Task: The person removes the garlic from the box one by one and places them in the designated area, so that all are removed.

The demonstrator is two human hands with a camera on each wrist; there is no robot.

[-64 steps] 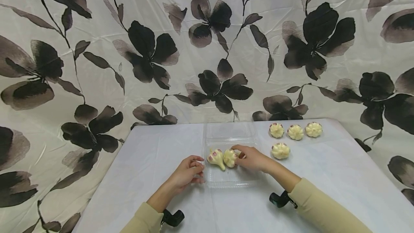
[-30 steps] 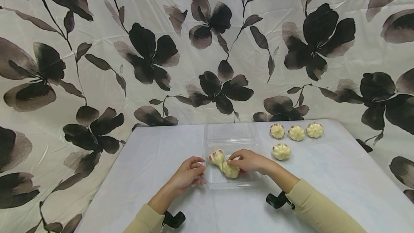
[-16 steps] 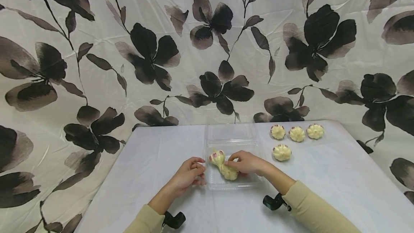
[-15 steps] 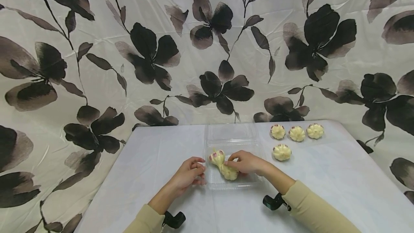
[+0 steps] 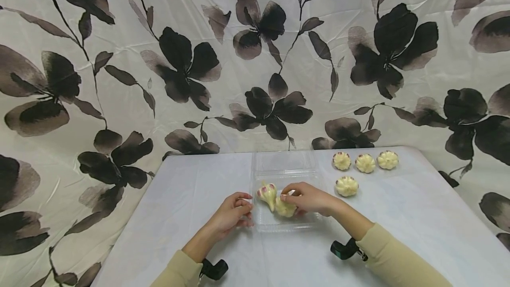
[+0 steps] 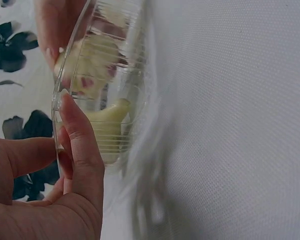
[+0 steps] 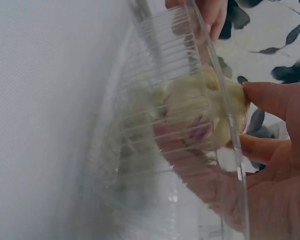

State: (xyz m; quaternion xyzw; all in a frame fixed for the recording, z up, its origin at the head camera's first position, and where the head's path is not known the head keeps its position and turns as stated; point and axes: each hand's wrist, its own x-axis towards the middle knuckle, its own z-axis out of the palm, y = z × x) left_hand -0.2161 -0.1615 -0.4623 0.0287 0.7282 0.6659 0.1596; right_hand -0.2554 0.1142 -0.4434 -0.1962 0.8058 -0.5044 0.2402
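My right hand (image 5: 307,198) grips a garlic bulb (image 5: 285,208) over the base of an open clear plastic container (image 5: 275,226). In the right wrist view, thumb and fingers curl round this pale bulb (image 7: 205,112), seen partly through the ridged wall. Beside it, in the container's left part, lies another garlic bulb (image 5: 267,194) with purple streaks and its stem towards the front. My left hand (image 5: 232,213) pinches the container's left edge; the left wrist view shows one finger (image 6: 80,140) along the outer wall, others at the rim.
Several garlic bulbs (image 5: 365,163) lie on the white-covered table (image 5: 191,185) to the right of the container, most in a back row, one bulb (image 5: 346,186) nearer. The container's lid (image 5: 284,161) lies folded back. A floral cloth (image 5: 259,56) hangs behind the table.
Over two seconds the right hand brings its bulb towards the front of the container, then slightly back and right. The other bulb turns and shifts slightly. The left hand stays put.
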